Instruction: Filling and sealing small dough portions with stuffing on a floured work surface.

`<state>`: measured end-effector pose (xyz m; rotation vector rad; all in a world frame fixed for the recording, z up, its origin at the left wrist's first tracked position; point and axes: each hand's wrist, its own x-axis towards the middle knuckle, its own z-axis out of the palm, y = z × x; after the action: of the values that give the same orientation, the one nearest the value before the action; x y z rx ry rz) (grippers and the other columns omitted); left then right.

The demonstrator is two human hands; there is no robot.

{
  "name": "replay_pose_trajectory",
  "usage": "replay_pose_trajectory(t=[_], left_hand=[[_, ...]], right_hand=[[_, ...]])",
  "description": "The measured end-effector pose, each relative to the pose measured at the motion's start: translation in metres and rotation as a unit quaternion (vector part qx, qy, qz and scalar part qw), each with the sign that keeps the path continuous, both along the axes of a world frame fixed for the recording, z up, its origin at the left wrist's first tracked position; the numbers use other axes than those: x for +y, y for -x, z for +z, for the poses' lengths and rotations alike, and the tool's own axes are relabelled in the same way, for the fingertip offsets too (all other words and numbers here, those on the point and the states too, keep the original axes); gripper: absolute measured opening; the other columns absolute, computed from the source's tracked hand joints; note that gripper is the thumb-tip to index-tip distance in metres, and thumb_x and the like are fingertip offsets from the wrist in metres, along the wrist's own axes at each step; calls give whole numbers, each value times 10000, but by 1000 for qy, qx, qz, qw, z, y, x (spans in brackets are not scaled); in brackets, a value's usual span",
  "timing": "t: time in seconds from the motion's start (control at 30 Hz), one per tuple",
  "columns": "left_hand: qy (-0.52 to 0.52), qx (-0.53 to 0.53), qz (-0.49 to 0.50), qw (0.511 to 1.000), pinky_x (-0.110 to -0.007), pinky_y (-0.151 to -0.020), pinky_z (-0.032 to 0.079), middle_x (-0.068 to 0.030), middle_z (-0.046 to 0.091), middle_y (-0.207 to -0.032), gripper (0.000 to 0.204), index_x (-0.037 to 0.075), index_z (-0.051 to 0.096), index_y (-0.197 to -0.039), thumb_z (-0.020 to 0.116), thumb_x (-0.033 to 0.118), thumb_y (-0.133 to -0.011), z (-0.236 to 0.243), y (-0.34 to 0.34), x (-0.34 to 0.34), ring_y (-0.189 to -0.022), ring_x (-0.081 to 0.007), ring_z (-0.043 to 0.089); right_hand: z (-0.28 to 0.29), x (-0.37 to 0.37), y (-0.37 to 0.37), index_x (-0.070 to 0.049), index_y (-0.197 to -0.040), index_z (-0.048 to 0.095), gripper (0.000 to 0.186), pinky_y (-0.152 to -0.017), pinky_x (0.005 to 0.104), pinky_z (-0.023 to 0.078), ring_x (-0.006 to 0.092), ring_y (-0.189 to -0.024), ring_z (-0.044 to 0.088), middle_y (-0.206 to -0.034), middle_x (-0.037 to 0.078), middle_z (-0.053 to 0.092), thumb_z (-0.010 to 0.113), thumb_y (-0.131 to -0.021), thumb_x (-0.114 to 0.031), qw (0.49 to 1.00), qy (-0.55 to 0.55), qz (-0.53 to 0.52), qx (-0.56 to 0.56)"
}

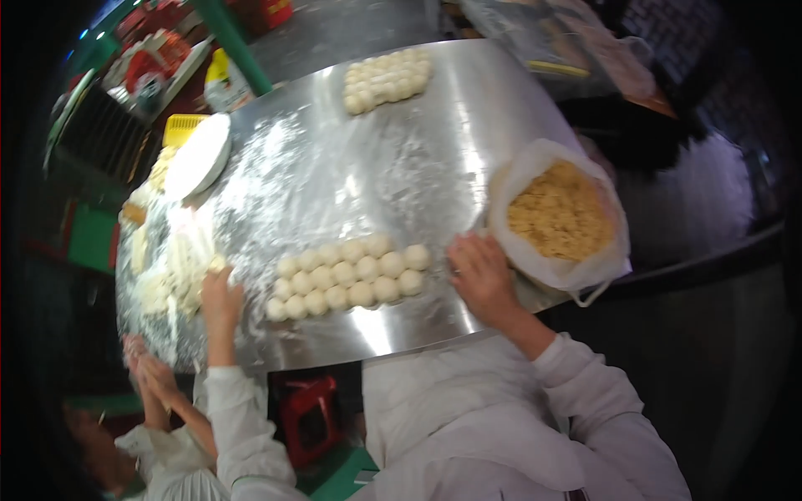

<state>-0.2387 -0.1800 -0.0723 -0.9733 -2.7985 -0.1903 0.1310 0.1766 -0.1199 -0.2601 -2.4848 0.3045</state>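
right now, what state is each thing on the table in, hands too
left hand: fingers curled at the pale dough pieces; grip unclear
right hand: palm down beside the nearer balls; anything beneath is hidden
pale dough pieces: loose, heaped
nearer dough balls: rounded, in close rows
farther dough balls: grouped closely
white bag: open, holding yellowish pieces
metal table: partly dusted white

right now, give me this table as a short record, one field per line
left hand: at the floury dough pieces, grip unclear
right hand: palm down, between front dough balls and white bag
white bag: open, holding yellowish pieces
far dough balls: grouped at the metal table's far side
co-worker's hands: close together, near left edge
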Motion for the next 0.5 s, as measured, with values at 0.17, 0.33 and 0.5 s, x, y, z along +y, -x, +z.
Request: replay_pose_trajectory(t=[0.17, 0.33, 0.5], left_hand=[[-66, -21, -34, 997, -431, -858, 482, -176, 555, -1117, 447, 40, 602, -1227, 688, 79, -790, -29, -9, -61, -1000, -363, 576], [-454, -306, 50, 836, -317, -783, 494, -82, 607, -1108, 314, 20, 587, -1223, 644, 145, -940, -56, 7, -75, -915, -205, 607], [-595, -526, 12, 608, -237, -704, 493, -62, 657, -1041, 406, -31, 538, -1312, 597, 249, -1023, 7, -59, 32, -843, -120, 609]], right_hand=[[58, -8, -11, -53, -1273, 620, 449, -1060, 504, 438, 340, -1294, 532, -1380, 148, 576, 710, -840, -130, 997, -15, 61, 50], [124, 69, -43, -49, -1226, 630, 453, -880, 443, 500, 334, -1005, 638, -1109, 148, 657, 745, -810, -187, 996, -9, -92, -8], [121, 127, -76, -61, -1116, 662, 374, -869, 445, 487, 333, -1002, 622, -996, 142, 666, 748, -774, -184, 971, -42, -121, -201]])
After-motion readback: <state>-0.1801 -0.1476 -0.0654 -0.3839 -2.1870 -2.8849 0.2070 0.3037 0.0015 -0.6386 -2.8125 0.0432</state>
